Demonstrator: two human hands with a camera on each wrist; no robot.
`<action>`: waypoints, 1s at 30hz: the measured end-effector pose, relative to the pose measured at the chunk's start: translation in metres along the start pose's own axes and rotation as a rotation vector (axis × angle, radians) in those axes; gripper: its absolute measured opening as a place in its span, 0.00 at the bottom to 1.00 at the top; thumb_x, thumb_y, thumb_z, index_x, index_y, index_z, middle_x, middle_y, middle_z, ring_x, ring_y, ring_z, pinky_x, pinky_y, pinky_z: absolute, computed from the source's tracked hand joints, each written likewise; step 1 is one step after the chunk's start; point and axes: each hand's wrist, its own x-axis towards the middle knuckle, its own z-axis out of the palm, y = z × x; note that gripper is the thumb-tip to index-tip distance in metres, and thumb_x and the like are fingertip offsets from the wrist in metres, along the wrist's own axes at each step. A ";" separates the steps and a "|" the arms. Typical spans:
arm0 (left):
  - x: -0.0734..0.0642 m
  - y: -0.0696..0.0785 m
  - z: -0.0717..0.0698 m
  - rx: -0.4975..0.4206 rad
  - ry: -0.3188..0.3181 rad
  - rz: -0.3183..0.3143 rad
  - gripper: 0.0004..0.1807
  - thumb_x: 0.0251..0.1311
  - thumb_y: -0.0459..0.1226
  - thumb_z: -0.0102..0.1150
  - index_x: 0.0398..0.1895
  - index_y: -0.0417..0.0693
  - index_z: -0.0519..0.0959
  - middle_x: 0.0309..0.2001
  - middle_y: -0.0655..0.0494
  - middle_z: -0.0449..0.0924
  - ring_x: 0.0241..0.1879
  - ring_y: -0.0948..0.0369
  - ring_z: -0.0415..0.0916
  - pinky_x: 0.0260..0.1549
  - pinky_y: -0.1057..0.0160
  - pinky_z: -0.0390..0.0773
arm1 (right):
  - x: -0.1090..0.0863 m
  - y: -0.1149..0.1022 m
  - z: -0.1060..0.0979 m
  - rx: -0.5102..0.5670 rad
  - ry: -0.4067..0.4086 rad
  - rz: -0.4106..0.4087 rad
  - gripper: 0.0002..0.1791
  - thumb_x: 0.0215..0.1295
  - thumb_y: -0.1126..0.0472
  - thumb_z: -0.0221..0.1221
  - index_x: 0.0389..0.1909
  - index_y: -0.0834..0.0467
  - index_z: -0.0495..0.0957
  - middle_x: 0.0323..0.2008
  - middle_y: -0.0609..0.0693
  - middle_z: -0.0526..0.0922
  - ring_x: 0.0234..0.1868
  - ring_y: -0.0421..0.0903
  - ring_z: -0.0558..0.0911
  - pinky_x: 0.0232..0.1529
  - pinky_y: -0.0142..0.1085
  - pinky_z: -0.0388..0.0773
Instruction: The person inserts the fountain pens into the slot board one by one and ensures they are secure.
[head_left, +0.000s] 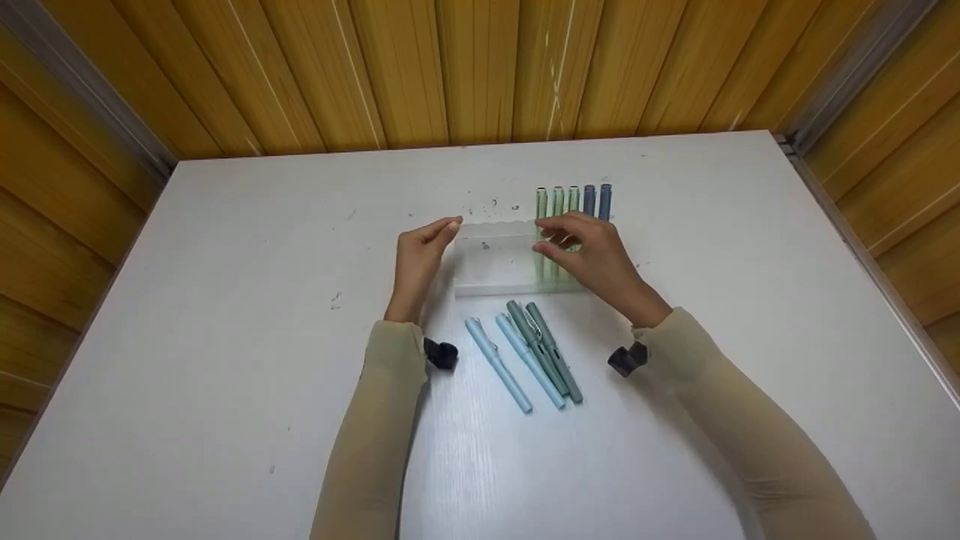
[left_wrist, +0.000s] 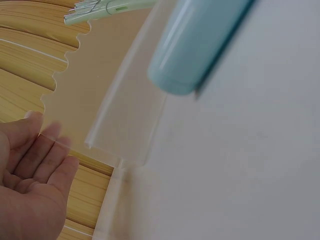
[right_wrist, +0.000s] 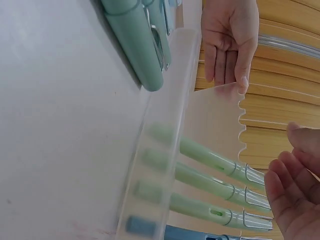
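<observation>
A translucent pen stand (head_left: 487,259) with a scalloped back edge sits on the table. My left hand (head_left: 417,264) pinches its upper left corner between thumb and fingers. Three light green pens (right_wrist: 202,155) and two dark blue pens (head_left: 605,199) lean side by side in the right part of the stand. By the clip ends of the green pens is my right hand (head_left: 600,247), fingers bent and thumb apart, holding nothing. In the head view this hand covers the middle of those pens.
Between the forearms, in front of the stand, lie two light blue pens (head_left: 501,369) and two dark green pens (head_left: 553,352), slanting toward the front right. The white table (head_left: 247,300) meets yellow wood-look panels (head_left: 480,75) at the back.
</observation>
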 end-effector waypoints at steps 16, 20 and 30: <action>0.000 -0.002 0.002 -0.007 -0.005 0.005 0.16 0.63 0.45 0.60 0.49 0.46 0.84 0.53 0.53 0.83 0.60 0.59 0.75 0.63 0.60 0.71 | -0.029 0.002 -0.001 0.061 -0.354 0.283 0.24 0.58 0.59 0.67 0.55 0.61 0.78 0.42 0.55 0.84 0.43 0.48 0.83 0.45 0.40 0.82; 0.001 -0.002 0.001 -0.017 -0.002 0.012 0.17 0.63 0.45 0.60 0.49 0.45 0.84 0.53 0.53 0.83 0.60 0.59 0.75 0.63 0.60 0.70 | -0.033 0.003 0.001 0.057 -0.410 0.308 0.25 0.58 0.58 0.68 0.56 0.61 0.78 0.41 0.53 0.84 0.42 0.48 0.82 0.42 0.37 0.80; 0.001 -0.002 0.000 -0.005 0.003 0.019 0.17 0.63 0.45 0.61 0.49 0.45 0.83 0.52 0.53 0.83 0.60 0.59 0.75 0.63 0.59 0.70 | -0.037 0.003 0.011 0.078 -0.526 0.369 0.29 0.58 0.57 0.67 0.59 0.63 0.74 0.39 0.53 0.85 0.38 0.46 0.82 0.34 0.33 0.79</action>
